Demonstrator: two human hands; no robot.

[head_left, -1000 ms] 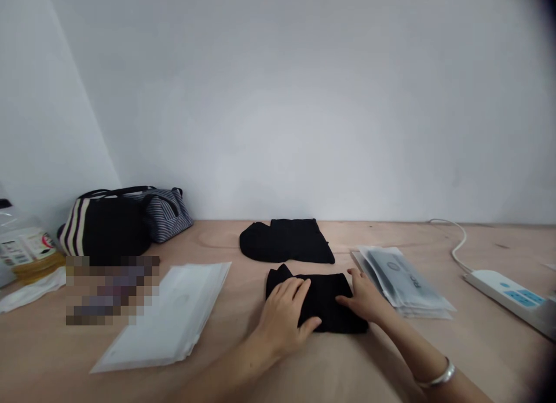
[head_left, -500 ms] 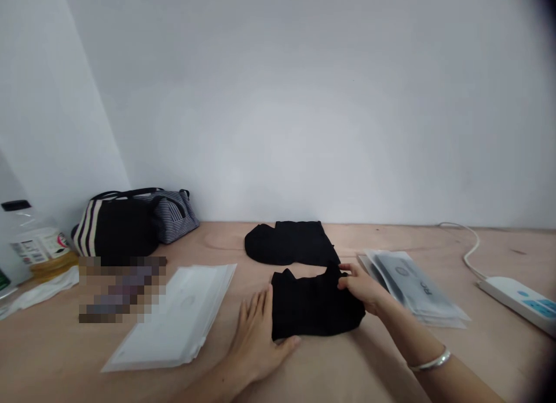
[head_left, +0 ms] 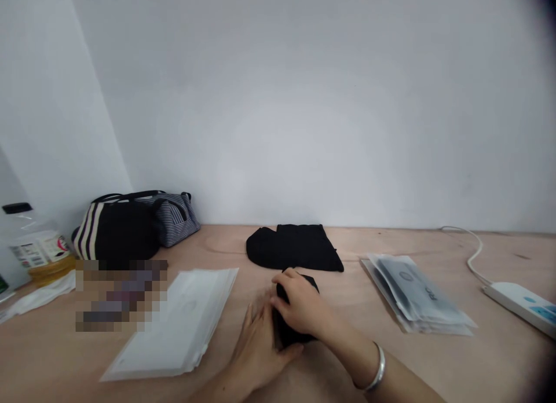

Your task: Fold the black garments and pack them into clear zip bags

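A small black folded cloth lies on the wooden table in front of me, mostly covered by my hands. My right hand lies on top of it, its fingers curled over the cloth's left edge. At that same edge my left hand rests on the table with its fingers stretched out, touching the cloth. A second black folded cloth lies farther back near the wall.
A stack of white flat bags lies at the left, a stack of filled clear bags at the right. A striped bag and a bottle stand at far left. A white power strip with cable lies at far right.
My right hand has carried the cloth's right side over to the left, folding it to about half its width. My left hand stays at the cloth's left edge.
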